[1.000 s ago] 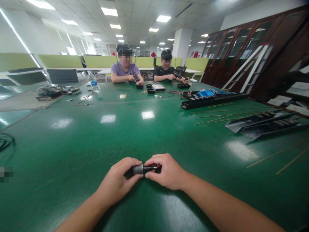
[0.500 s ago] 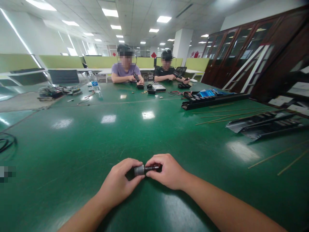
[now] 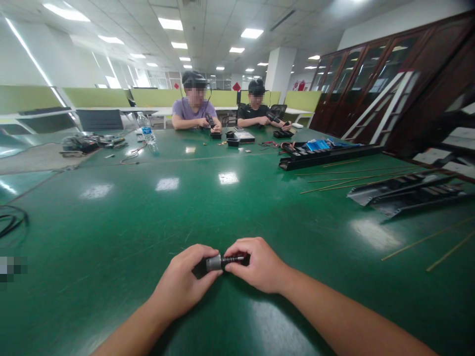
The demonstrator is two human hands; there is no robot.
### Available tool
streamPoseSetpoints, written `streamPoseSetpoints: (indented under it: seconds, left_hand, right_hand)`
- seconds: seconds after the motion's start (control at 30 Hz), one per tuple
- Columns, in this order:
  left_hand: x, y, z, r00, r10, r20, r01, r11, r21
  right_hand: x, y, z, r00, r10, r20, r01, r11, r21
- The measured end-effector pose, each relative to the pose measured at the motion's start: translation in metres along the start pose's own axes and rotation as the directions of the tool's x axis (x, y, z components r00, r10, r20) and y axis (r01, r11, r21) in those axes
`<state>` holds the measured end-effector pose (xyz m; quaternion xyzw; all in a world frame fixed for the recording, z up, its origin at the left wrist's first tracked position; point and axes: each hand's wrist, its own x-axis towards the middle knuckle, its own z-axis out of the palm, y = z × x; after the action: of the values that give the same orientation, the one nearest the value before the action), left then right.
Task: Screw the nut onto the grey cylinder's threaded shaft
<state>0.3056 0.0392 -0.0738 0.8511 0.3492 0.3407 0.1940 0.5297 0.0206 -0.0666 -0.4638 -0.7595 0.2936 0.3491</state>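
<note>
A small solenoid valve [image 3: 214, 263] lies sideways between my two hands, low in the middle of the head view. It has a grey metal cylinder on the left and a dark, ringed stem ending in a pale tip on the right. My left hand [image 3: 187, 277] grips the cylinder between thumb and fingers. With thumb and fingertips, my right hand [image 3: 256, 264] pinches the valve where the stem meets the cylinder. The rest of that hand curls round the stem, partly hiding its far end. Beneath both hands is the green tabletop [image 3: 166, 217].
Two people sit across the table, handling dark tools over small black trays [image 3: 233, 142]. A water bottle [image 3: 145, 129] stands far left. Black metal channels [image 3: 326, 157], thin brass-coloured rods [image 3: 345, 179] and grey channel pieces [image 3: 408, 195] lie right. A black cable [image 3: 13, 220] is coiled at left.
Both hands keep nearly the same grip on the solenoid valve. The whole view has shifted very slightly, so the scene sits a few pixels lower.
</note>
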Motion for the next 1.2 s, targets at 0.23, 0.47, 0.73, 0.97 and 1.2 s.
streamPoseSetpoints:
  seconds: [0.23,0.47,0.73,0.97,1.2]
  left_hand:
    - [-0.0005,0.0003,-0.0021,1.000,0.023,-0.009,-0.023,1.000,0.013]
    - [-0.0004,0.0005,-0.0028,1.000,0.002,0.010,-0.002,1.000,0.020]
    - [-0.0013,0.0014,-0.0038,1.000,0.029,-0.001,-0.029,0.999,0.029]
    - [-0.0010,0.0040,-0.0064,0.998,0.056,-0.004,-0.056,0.998,0.043]
    - [-0.0022,0.0034,-0.0060,0.998,0.066,-0.013,-0.066,0.997,0.030]
  right_hand:
    - [0.0000,0.0003,-0.0008,1.000,-0.005,-0.002,0.005,1.000,-0.007]
    - [0.0000,0.0002,-0.0004,1.000,-0.013,-0.004,0.013,1.000,-0.008]
    - [-0.0005,-0.0017,-0.0014,1.000,-0.010,-0.015,0.010,1.000,-0.012]
    - [-0.0009,-0.0024,-0.0019,0.999,-0.034,-0.016,0.034,0.999,-0.014]
    - [-0.0006,-0.0040,-0.0031,1.000,-0.024,-0.011,0.024,1.000,-0.009]
